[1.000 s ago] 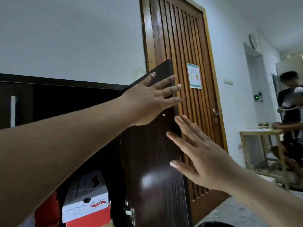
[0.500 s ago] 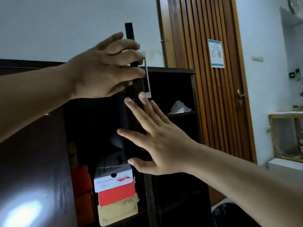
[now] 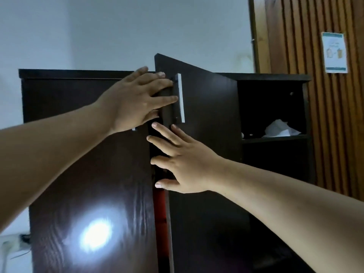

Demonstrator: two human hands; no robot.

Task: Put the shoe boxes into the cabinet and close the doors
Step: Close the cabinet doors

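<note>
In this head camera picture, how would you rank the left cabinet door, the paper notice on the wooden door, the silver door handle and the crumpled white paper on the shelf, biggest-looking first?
1. Left cabinet door, by far.
2. Paper notice.
3. Silver door handle and crumpled white paper: too alike to rank, and the handle is nearer the camera.

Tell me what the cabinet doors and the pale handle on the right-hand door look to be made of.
Cabinet doors: likely laminated or veneered board, dark brown and glossy; faint grain lines and a bright lamp glare show on the left one. Handle: a flat pale strip, perhaps brushed metal or plastic; too blurred to tell which.
</note>
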